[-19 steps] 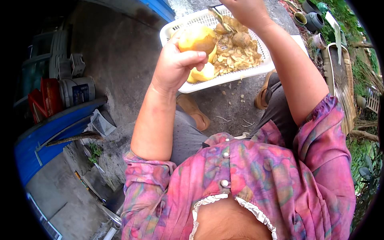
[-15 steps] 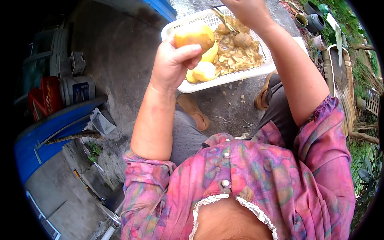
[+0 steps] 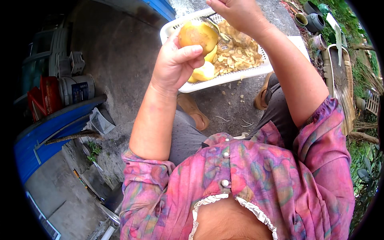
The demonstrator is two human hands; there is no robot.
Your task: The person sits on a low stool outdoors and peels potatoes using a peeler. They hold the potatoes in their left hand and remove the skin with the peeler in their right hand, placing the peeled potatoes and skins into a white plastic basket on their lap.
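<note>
Head view: holds partly peeled potato [image 3: 198, 37] at upper centre of frame, in left hand [image 3: 173, 66], closed around it. Grips peeler [image 3: 216, 26] in curled right hand [image 3: 242, 17] at top edge, close to potato's right side. Shows white basket [image 3: 224, 79] beneath, holding peelings [image 3: 236, 61].

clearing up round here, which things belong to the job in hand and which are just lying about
In use: partly peeled potato in left hand; peeler in right hand; white basket; peelings; peeled potatoes

Lying about: red crate; white bucket; dark pot
</note>
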